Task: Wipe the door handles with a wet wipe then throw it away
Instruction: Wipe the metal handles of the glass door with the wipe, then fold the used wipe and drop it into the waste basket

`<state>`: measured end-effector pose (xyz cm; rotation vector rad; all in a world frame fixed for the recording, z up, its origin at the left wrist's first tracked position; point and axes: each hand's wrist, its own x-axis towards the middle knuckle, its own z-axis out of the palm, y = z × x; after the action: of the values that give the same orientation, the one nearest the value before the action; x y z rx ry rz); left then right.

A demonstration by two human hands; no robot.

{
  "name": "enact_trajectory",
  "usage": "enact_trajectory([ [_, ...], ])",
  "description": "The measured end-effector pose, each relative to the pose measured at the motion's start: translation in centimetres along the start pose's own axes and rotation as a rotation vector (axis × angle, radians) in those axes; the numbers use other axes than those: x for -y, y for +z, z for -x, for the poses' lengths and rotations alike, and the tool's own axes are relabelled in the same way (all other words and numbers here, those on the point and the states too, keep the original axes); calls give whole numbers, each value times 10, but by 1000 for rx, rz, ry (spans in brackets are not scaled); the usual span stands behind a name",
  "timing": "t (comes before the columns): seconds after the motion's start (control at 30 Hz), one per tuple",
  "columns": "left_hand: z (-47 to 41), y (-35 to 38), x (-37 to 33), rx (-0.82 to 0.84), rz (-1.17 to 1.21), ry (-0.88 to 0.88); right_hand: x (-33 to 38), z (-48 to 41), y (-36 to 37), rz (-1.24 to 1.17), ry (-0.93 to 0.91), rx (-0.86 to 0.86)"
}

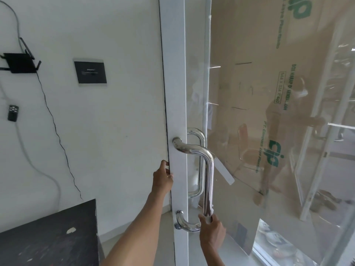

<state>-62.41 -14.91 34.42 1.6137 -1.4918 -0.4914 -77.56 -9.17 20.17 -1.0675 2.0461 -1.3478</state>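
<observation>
The black wall panel (90,72) reads "PRESTO". The cardboard sheet (249,45) behind the glass bears a green "cip" logo and "BOX HARAP DI KEMBALIKAN"; smaller print is illegible.

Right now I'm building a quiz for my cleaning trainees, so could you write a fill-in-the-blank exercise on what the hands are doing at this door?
1. The right hand wraps the wet wipe round the ____ end of the chrome door handle.
2. The left hand grips the ____ of the white door frame.
3. The cardboard sheet to the right of the handle carries ____ lettering.

Missing words: lower; edge; green
</observation>
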Motion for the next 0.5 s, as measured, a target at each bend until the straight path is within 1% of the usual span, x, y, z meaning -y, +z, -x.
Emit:
enact_trajectory([
  [0.13, -1, 0, 4, 3, 18, 6, -5, 7, 9, -139, 202, 28],
  [0.23, 0, 0, 7, 14, 62, -3, -9, 16, 25, -129, 364, 114],
  [0.33, 1, -1, 13, 78, 143, -30, -5, 31, 37, -270, 543, 194],
  [0.4, 1, -4, 18, 142, 178, -49, 2, 42, 42, -400, 641, 300],
  [0.5, 11, -13, 30, 245, 149, -79, 19, 62, 54, -505, 649, 497],
])
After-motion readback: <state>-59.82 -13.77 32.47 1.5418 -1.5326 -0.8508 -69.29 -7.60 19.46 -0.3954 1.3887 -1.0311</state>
